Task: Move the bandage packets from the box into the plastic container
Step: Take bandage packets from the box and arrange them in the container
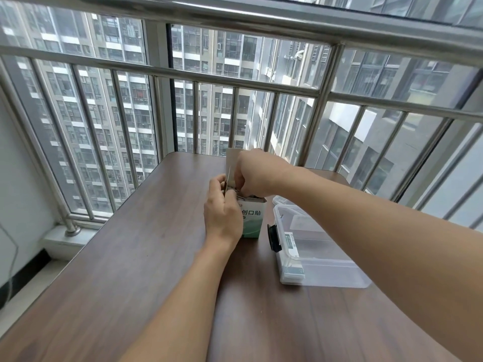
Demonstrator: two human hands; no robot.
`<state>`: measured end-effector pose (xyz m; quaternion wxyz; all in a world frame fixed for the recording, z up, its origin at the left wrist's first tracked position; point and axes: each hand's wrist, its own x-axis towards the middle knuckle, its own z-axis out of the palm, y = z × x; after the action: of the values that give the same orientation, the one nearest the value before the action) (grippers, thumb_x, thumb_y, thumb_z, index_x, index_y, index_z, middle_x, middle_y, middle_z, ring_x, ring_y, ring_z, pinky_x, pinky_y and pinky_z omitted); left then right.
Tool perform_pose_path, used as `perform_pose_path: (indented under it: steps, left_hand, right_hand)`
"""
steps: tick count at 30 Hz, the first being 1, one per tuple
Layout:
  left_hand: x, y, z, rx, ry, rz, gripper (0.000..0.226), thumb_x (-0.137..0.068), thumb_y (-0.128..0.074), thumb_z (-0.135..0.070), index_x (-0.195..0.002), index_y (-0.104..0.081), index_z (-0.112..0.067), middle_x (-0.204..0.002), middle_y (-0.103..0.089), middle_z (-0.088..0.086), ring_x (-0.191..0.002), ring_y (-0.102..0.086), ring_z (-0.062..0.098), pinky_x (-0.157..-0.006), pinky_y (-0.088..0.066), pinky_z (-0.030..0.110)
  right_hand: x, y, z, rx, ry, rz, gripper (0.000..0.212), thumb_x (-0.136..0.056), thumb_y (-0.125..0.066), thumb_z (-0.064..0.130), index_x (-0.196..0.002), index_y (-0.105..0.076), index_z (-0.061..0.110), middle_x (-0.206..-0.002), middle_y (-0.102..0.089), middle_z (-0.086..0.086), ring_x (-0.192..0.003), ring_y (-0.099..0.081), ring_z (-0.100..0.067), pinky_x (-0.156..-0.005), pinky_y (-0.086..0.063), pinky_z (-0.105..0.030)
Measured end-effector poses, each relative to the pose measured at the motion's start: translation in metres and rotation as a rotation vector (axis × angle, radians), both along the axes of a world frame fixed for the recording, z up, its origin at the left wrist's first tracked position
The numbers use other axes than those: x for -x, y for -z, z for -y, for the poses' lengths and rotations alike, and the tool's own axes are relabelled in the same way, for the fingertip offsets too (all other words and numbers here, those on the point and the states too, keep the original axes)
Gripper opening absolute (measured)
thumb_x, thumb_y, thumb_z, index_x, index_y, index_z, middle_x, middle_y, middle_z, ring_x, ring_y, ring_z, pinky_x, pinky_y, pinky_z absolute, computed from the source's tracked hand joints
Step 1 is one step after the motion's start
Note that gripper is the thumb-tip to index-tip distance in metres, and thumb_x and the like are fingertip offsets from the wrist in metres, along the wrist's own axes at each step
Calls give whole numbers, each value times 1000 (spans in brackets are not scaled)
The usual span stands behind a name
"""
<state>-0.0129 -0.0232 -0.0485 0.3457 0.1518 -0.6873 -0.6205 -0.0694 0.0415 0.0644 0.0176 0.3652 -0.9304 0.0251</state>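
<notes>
Left hand point(222, 212) grips the box point(252, 218) side; right hand point(254, 173) fingers dig into its open top, pinching packets point(241, 195). Light, thin, slippery: pinch edges.

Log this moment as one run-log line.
left hand: holds box | right hand: fingers in box top | container: right of box

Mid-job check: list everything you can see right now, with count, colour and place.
box: one, white and green, standing open on the table, left of the container.
bandage packets: several, count unclear, pale, in the box's open top.
plastic container: one, clear, with a black clip, on the table right of the box.
table: one, dark wood grain, by the railing.
railing: one, steel, behind the table, before the windows.
left hand: holds the box's left side.
right hand: fingers reach into the box's top.
</notes>
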Motion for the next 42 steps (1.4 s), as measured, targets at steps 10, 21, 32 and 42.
perform_pose_path:
  steps: [10, 21, 32, 42]
  left_hand:
    - [0, -1, 3, 0, -51, 13, 39, -81, -39, -29, -116, -56, -24, -102, -67, 1, -96, -60, 24, -78, -49, 41]
    - [0, -1, 3, 26, -59, 19, 38, -81, -45, -32, -117, -55, -25, -105, -66, -4, -96, -62, 19, -84, -52, 43]
    - [1, 3, 8, 71, -68, -39, 53, -83, -58, -39, -133, -48, -27, -122, -59, -3, -115, -57, 17, -98, -50, 46]
    - [-9, -15, 1, 283, -201, -359, 48, -88, -48, -35, -128, -55, -9, -123, -57, 3, -118, -54, 22, -100, -46, 43]
  right_hand:
    - [2, -27, -17, 236, 17, 34, 6, -83, -83, 22, -85, -81, 18, -79, -70, 6, -81, -70, -17, -78, -60, -36]
    - [-2, -20, -35, 339, -22, 9, 16, -93, -73, 23, -86, -76, 9, -80, -73, -4, -75, -70, -22, -78, -60, -42]
    - [-10, -46, -45, 417, -99, -132, 15, -96, -69, 24, -89, -75, 13, -84, -66, 8, -80, -66, -16, -77, -59, -32]
    - [-10, -50, -104, 888, -6, 244, 13, -96, -66, 10, -88, -71, 1, -92, -75, -10, -82, -75, -23, -64, -63, -26]
